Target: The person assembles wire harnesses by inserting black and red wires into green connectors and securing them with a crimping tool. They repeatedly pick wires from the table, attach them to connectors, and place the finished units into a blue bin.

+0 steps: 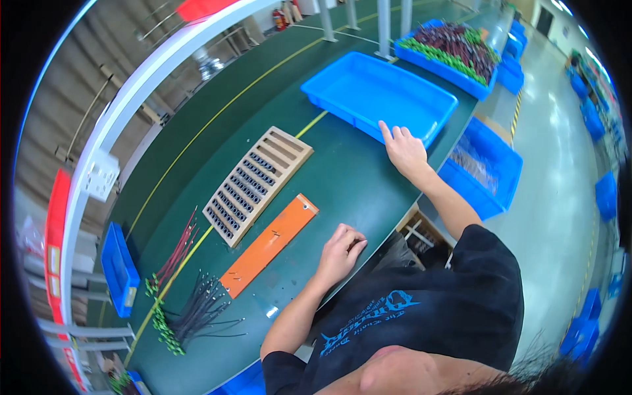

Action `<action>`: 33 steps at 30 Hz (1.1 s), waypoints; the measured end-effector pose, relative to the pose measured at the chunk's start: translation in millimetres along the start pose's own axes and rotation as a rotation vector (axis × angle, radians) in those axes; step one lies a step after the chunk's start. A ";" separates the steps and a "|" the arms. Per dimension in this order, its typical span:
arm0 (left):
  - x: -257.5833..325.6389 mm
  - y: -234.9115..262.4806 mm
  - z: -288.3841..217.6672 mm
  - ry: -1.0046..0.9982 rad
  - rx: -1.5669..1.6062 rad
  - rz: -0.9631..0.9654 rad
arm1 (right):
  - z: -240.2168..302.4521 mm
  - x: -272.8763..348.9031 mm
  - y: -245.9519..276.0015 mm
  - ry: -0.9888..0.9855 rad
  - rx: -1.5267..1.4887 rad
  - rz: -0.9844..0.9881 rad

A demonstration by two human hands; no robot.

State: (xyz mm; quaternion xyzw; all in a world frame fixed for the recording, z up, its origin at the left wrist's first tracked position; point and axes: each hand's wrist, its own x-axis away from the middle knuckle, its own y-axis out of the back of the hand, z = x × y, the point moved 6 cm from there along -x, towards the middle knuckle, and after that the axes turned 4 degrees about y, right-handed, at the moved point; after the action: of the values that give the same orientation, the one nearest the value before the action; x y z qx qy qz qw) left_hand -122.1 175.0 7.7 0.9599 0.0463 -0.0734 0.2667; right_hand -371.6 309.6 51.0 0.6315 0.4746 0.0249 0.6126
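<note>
My left hand point(341, 251) rests on the green table point(342, 178) near its front edge, fingers curled in, with nothing visible in it. It lies just right of a long orange strip point(270, 243). My right hand point(403, 149) reaches far out, its fingers laid flat against the near rim of an empty blue tray point(378, 95). A wooden rack point(257, 184) holding rows of black tubes lies beyond the orange strip.
A bundle of black wires point(204, 308) and red wires with green ends point(174, 258) lie at the table's left. A blue tray of red and green wires point(454, 52) stands far back. Blue bins point(484, 164) sit beside the table; a small blue bin point(118, 266) at left.
</note>
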 end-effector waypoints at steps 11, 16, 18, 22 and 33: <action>10.2 5.0 2.2 -0.051 0.016 0.031 | 42.8 -13.5 49.1 0.103 -0.140 -0.201; 12.4 5.2 4.4 -0.125 0.022 0.002 | 148.1 -73.7 54.7 0.499 -0.762 -0.102; 16.9 14.9 2.5 -0.121 0.078 -0.034 | 182.9 -99.0 18.8 0.582 -0.829 -0.083; 47.4 61.1 1.1 -0.168 -0.084 -0.261 | 205.6 -116.9 -36.6 0.586 -0.847 -0.017; 199.2 264.0 40.5 0.270 -0.696 -0.773 | 195.1 -93.4 -27.6 0.541 -0.850 0.021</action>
State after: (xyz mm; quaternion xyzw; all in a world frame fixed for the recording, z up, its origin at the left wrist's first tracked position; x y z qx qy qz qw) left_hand 103.2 -61.4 73.8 0.7285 0.4519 -0.0226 0.5143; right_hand -319.0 98.9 31.9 0.3018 0.5580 0.3847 0.6705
